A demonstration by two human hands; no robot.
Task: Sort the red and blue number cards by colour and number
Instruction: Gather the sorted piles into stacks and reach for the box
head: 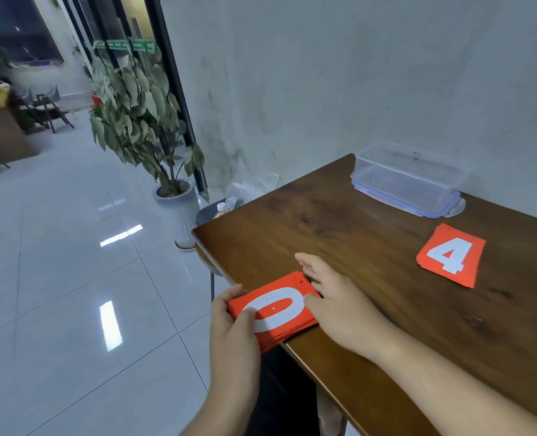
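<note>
Overhanging the near left edge of the dark wooden table (355,221), a thick stack of red cards (292,286) sits partly on the wood and partly out over the floor. Its top card is bright orange-red with a large white 0 printed across it, and a small dark dot shows near one far corner, possibly a punched hole, though it is too small to be sure. The card edges below fan out slightly along the near side. The left hand (232,335) grips the stack from the overhanging end, thumb pressed flat on top of the white numeral and the other fingers curled round the far edge and underneath. The right hand (339,306) lies on the table against the stack's right side, fingers straight and close together along the cards' edge, thumb tip touching the top card. Well apart, further right on the table, a second smaller pile of red cards (450,256) lies flat, showing a white 4. Beyond it, by the wall, stands a clear plastic box (409,180) on its blue-trimmed lid. A potted plant (141,121) stands on the glossy tiled floor to the left.
</note>
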